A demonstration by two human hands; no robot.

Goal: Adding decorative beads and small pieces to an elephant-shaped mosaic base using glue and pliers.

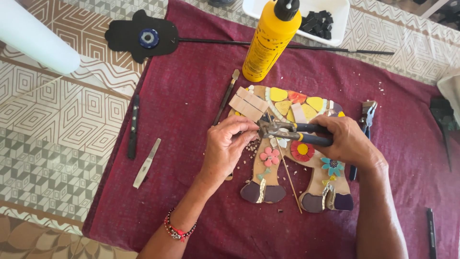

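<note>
Right hand (347, 141) squeezing nippers (292, 132), left hand (227, 144) pinching tile bit at jaws so it won't fly. Mosaic (292, 153) right underneath, glue (269, 41) just beyond.

The left hand (229, 144) is hiding the piece gripped in the nippers (287, 130); the right hand (346, 142) is covering their handles. The white tray (346, 10) is running off the top edge.

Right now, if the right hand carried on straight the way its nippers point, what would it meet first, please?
The right hand aims the tile nippers leftward, so they would most likely first meet the left hand's fingertips at the jaws, pinching what seems a small tile piece, too small to tell. Depth is uncertain.
</note>
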